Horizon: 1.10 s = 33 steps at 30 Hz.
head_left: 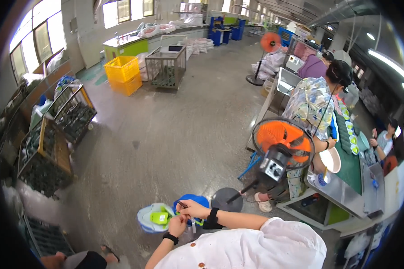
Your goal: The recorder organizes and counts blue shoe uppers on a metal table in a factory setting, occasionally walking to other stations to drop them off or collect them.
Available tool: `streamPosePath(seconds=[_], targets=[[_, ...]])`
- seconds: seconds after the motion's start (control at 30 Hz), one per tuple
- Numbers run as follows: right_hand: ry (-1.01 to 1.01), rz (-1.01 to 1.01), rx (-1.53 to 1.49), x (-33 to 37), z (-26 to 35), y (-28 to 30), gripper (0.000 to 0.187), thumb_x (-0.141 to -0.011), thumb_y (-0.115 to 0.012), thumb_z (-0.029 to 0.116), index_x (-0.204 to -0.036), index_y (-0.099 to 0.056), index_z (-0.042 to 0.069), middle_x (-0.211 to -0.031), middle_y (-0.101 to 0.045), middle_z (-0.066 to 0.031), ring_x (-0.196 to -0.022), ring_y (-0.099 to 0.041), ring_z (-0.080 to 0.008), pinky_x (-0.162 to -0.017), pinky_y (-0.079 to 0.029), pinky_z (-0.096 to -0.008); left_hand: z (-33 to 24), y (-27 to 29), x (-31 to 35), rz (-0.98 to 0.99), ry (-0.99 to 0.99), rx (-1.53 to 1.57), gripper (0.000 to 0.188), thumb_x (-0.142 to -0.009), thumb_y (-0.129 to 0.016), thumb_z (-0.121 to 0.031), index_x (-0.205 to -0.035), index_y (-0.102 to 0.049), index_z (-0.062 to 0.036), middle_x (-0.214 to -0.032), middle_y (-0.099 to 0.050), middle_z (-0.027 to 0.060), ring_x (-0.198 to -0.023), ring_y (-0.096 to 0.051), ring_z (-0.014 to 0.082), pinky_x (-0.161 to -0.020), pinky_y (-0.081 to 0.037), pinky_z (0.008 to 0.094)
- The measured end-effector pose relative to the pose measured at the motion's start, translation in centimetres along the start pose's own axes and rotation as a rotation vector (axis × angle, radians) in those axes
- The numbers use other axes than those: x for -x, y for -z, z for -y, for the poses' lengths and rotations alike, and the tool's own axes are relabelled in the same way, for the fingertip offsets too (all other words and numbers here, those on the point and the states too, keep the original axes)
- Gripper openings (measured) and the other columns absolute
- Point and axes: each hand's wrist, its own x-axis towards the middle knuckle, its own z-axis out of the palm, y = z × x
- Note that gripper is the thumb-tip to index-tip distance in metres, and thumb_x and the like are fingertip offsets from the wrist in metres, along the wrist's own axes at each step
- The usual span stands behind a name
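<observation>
My left hand [177, 225] is low in the middle, its fingers pinched together on something too small to make out. Just above and to the right, my right hand [195, 209] is closed on a dark slender tool [182, 205], whose kind I cannot tell. The fingertips of both hands nearly meet. Beyond and below them is a pale grey-blue tub [146, 214] with a bright green piece [159, 218] in it. Partly behind my right hand shows a blue basin [197, 198]. A small pale strip hangs below the right hand.
A fan with orange blades [285, 139] stands close on the right, its round base [227, 200] near my right forearm. Behind it a person in a patterned top [307, 101] works at a bench with a green belt [351, 172]. Wire carts [45, 157] line the left; yellow crates [122, 74] stand farther off.
</observation>
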Motion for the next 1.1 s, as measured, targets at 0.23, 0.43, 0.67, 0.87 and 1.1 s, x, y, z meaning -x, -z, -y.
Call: streamPosePath(seconds=[0.23, 0.43, 0.67, 0.87, 1.1], targets=[[0.459, -0.144, 0.363, -20.5, 6.2, 7.8, 0.016, -0.076, -0.052, 0.015, -0.082, -0.059, 0.003, -0.062, -0.056, -0.0045, -0.051, -0.053, -0.0119, -0.04, -0.04, -0.0281, 13.2, 4.1, -24.6, -0.28, -0.287, -0.075, 0.017, -0.078, -0.05, -0.024, -0.081, -0.061, -0.0113, -0.07, -0.058, 0.0075, -0.063, -0.055, 0.0253, -0.055, -0.041, 0.0407], [0.409, -0.213, 0.308, -26.4, 16.4, 17.5, 0.015, -0.07, -0.057, 0.012, -0.082, -0.064, 0.008, -0.071, -0.061, -0.0052, -0.063, -0.054, -0.0151, -0.056, -0.044, -0.0321, 16.9, 8.5, -50.0, 0.043, -0.665, -0.333, 0.02, -0.077, -0.05, -0.028, -0.082, -0.061, -0.0122, -0.069, -0.058, 0.0072, -0.061, -0.056, 0.0246, -0.054, -0.042, 0.0395], [0.094, -0.53, 0.062, -32.8, 15.3, 33.9, 0.02, -0.077, -0.05, 0.02, -0.081, -0.06, 0.003, -0.059, -0.057, -0.0069, -0.047, -0.052, -0.0143, -0.04, -0.04, -0.0308, 19.8, 3.2, -74.6, 0.111, -0.8, -0.49, 0.023, -0.076, -0.051, -0.032, -0.084, -0.061, -0.0132, -0.068, -0.059, 0.007, -0.06, -0.056, 0.0239, -0.052, -0.042, 0.038], [-0.256, -0.569, 1.107, -30.9, 5.0, 52.9, 0.026, -0.078, -0.046, 0.019, -0.089, -0.062, 0.001, -0.072, -0.061, -0.0166, -0.065, -0.06, -0.0294, -0.061, -0.047, -0.0423, 28.0, 7.1, -86.8, 0.166, -0.724, -0.719, 0.026, -0.075, -0.052, -0.036, -0.085, -0.061, -0.0141, -0.067, -0.059, 0.0067, -0.058, -0.057, 0.0233, -0.051, -0.043, 0.0368], [-0.697, -1.029, 0.82, -21.1, 13.0, 62.1, 0.027, -0.078, -0.049, 0.022, -0.092, -0.062, 0.003, -0.084, -0.064, -0.0151, -0.079, -0.062, -0.0296, -0.069, -0.049, -0.0392, 29.7, 3.0, -91.7, 0.518, 0.306, -0.836, 0.031, -0.083, -0.043, -0.034, -0.091, -0.064, -0.0115, -0.088, -0.065, 0.0104, -0.08, -0.064, 0.0267, -0.062, -0.05, 0.0412]])
